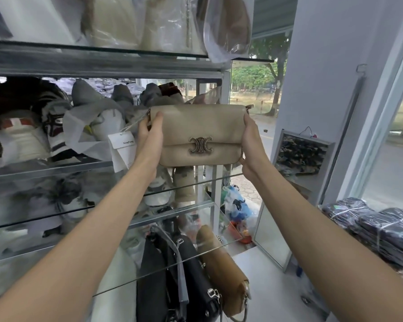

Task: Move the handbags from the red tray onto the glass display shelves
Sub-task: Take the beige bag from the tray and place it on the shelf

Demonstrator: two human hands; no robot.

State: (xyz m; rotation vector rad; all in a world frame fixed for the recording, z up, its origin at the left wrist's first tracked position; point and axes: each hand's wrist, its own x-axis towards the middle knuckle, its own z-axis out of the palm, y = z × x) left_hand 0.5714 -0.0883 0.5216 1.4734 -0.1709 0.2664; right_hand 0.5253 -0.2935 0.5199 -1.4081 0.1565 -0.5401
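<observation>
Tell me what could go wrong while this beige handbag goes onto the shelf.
1. The left hand and right hand hold the beige handbag only by its ends; if either grip slips, it may fall onto the glass shelf below.
2. Its white tag dangles on a string and could snag on the wrapped goods beside it.
3. That shelf looks crowded, so pushing the bag in may shove items off.
</observation>
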